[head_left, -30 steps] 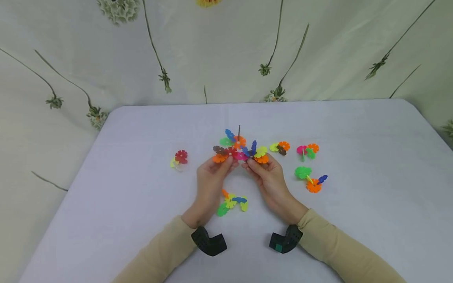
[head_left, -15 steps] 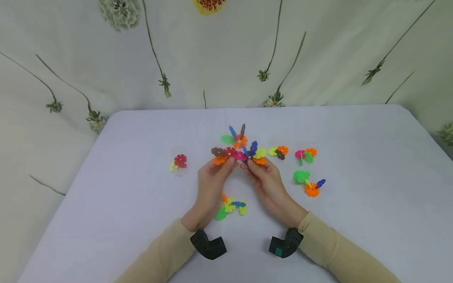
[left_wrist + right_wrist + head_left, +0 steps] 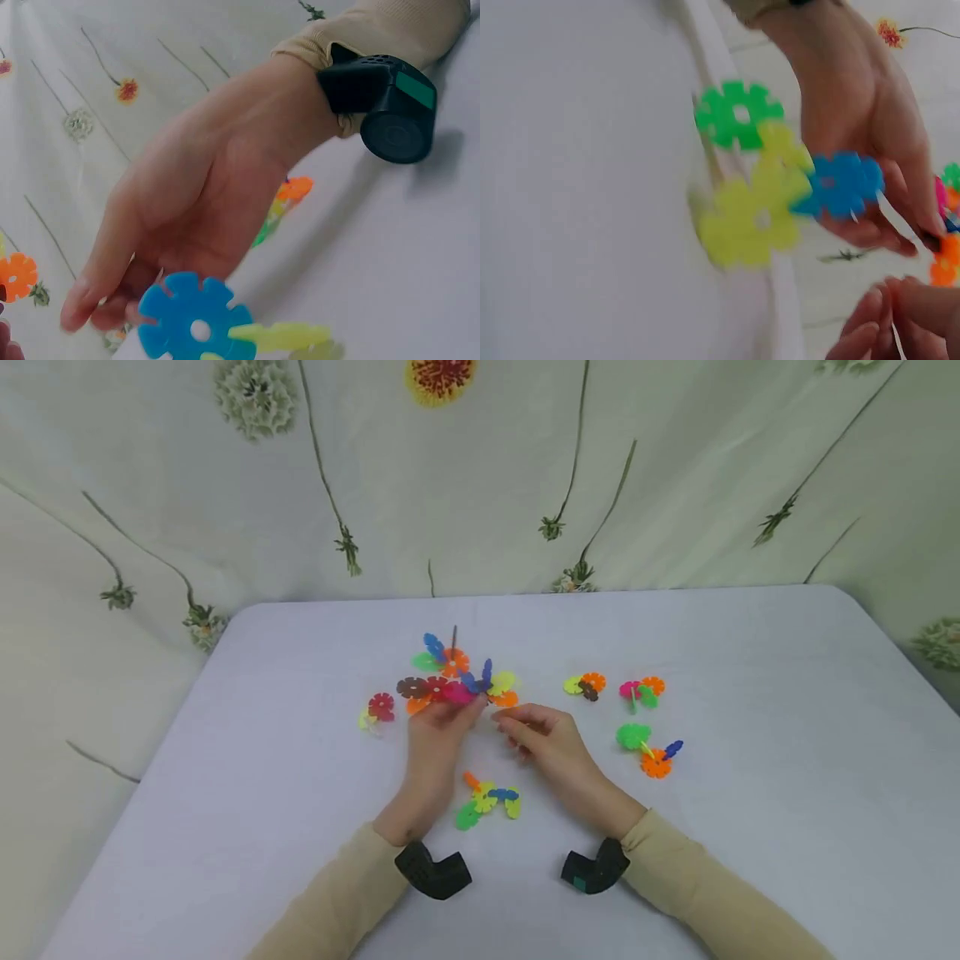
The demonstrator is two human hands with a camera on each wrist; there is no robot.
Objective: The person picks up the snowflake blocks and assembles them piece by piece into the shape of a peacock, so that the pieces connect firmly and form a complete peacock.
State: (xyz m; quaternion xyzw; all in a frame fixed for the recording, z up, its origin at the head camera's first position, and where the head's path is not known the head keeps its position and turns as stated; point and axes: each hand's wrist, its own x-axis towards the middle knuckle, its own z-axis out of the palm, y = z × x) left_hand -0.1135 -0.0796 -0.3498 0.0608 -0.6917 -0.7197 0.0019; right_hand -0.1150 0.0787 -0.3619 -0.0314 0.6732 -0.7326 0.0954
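Observation:
My left hand (image 3: 465,708) pinches a large cluster of interlocked plastic snowflake pieces (image 3: 450,685) in orange, pink, blue, brown, red and green, held just above the white table (image 3: 750,777). My right hand (image 3: 506,718) hovers just right of the cluster with relaxed fingers and holds nothing. A smaller cluster of green, yellow, blue and orange pieces (image 3: 487,795) lies on the table between my wrists. The right wrist view shows this small cluster (image 3: 772,180) close up, with the left hand (image 3: 922,236) behind it. The left wrist view shows the right hand (image 3: 105,307) with fingers extended.
Loose small clusters lie around: a red and yellow one (image 3: 378,708) at the left, a yellow, orange and brown one (image 3: 587,685), a pink, orange and green one (image 3: 641,689), and a green, orange and blue one (image 3: 647,747) at the right. A flowered curtain (image 3: 675,485) hangs behind the table.
My right hand has let go of the large cluster and drawn back. My left hand has carried the cluster to the left.

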